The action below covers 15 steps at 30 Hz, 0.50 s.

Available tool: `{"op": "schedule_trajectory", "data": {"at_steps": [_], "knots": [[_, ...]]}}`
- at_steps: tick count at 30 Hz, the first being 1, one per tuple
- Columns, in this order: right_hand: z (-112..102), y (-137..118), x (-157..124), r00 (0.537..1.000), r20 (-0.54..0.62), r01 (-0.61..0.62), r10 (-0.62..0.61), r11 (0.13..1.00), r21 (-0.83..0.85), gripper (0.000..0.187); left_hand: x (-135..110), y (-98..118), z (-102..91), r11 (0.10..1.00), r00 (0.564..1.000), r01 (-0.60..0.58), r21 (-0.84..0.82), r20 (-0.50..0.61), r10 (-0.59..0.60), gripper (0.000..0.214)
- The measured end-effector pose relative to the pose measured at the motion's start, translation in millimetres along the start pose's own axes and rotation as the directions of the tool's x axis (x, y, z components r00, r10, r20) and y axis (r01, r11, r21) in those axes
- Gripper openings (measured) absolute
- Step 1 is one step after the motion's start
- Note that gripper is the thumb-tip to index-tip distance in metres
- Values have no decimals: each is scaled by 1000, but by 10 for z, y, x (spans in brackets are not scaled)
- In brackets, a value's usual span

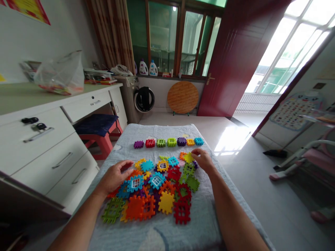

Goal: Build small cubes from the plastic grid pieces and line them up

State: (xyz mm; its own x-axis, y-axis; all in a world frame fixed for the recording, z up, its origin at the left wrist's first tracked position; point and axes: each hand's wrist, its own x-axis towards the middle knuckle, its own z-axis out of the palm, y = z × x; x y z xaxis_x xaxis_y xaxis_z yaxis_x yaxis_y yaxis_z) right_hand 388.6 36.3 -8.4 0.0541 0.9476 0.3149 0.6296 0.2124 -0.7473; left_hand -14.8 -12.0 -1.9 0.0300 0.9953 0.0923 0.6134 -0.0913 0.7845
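Observation:
A pile of colourful plastic interlocking tiles with notched edges lies on a cloth-covered table. My left hand hovers at the pile's left edge, fingers apart and curved, with nothing visible in them. Close to its fingertips are a blue tile and an orange tile. At the far right of the pile, my right hand has its thumb and fingers closed on the edge of a yellow-green tile. An orange tile sits just left of that one.
Behind the pile stands a row of several assembled blocks, among them a red block and a blue block. A pale blue cloth covers the table. To the left are a white desk and a stool; a pink chair is right.

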Motion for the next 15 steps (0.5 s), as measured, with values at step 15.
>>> {"op": "schedule_trajectory", "data": {"at_steps": [15], "knots": [[247, -109, -54, 997, 77, -6, -8, 984, 180, 27, 12, -52, 22, 1000, 1000, -18, -12, -5, 18, 51]]}}
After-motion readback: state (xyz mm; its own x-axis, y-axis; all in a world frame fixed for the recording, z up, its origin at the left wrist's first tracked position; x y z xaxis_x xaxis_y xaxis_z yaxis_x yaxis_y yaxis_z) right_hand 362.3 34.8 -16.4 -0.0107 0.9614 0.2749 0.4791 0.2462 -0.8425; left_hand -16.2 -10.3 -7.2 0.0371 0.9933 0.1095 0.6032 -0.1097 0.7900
